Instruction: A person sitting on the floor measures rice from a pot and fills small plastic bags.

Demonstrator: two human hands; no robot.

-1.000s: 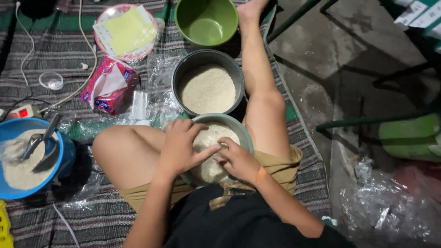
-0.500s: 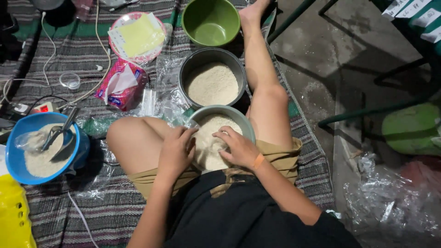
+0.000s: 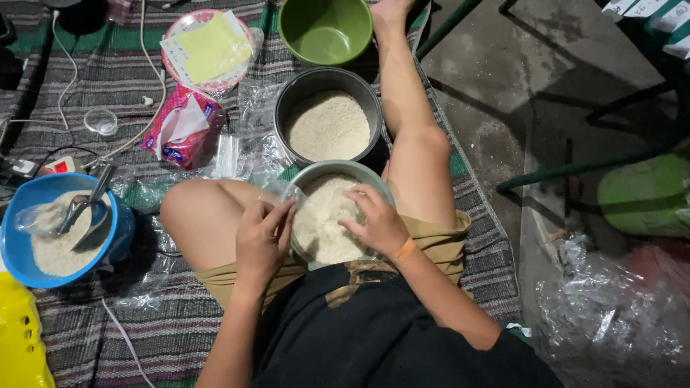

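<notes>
A grey metal bowl [image 3: 374, 181] of white rice sits between my bare legs on a striped mat. My left hand [image 3: 262, 241] is at the bowl's left rim, fingers pinched on a thin clear plastic bag [image 3: 286, 192]. My right hand [image 3: 379, 223], with an orange band at the wrist, lies over the rice on the right side. Its fingertips are bent down onto the same bag. How much rice the bag holds is hard to tell.
A dark pot [image 3: 287, 97] of rice stands just beyond the bowl, with a green bowl [image 3: 359, 39] past it. At left are a blue bowl [image 3: 21, 194] with rice and a scoop, a pink tissue pack [image 3: 183, 133], a pink plate [image 3: 176, 29], cables and loose plastic bags [image 3: 611, 309].
My left hand has slid from over the rice to the bowl's left rim. My right hand stays over the rice. The view has shifted slightly.
</notes>
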